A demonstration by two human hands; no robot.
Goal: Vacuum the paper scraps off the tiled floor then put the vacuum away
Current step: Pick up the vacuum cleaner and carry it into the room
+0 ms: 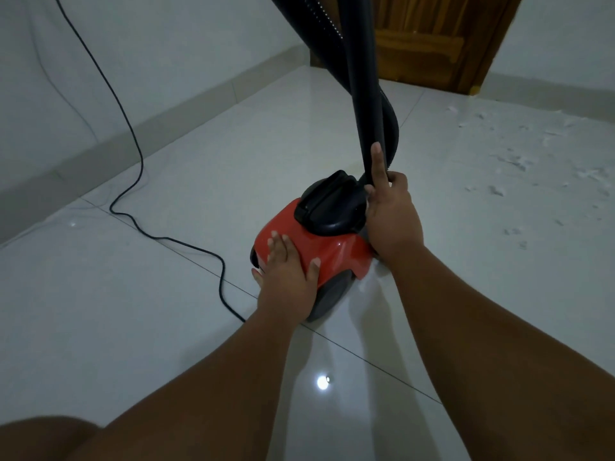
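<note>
Both hose point(336, 54) ends cut off

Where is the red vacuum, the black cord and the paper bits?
red vacuum point(327, 251): head view, on its red shell.
black cord point(136, 141): head view, where it hangs by the wall.
paper bits point(519, 161): head view, scattered scraps on the right tiles.

Glossy tiled floor point(166, 327) (mirror-bright), wooden door point(432, 41)

Single head-worn wide-angle view, looking forward and down, close over the tiled floor point(133, 327) (no second view)
</note>
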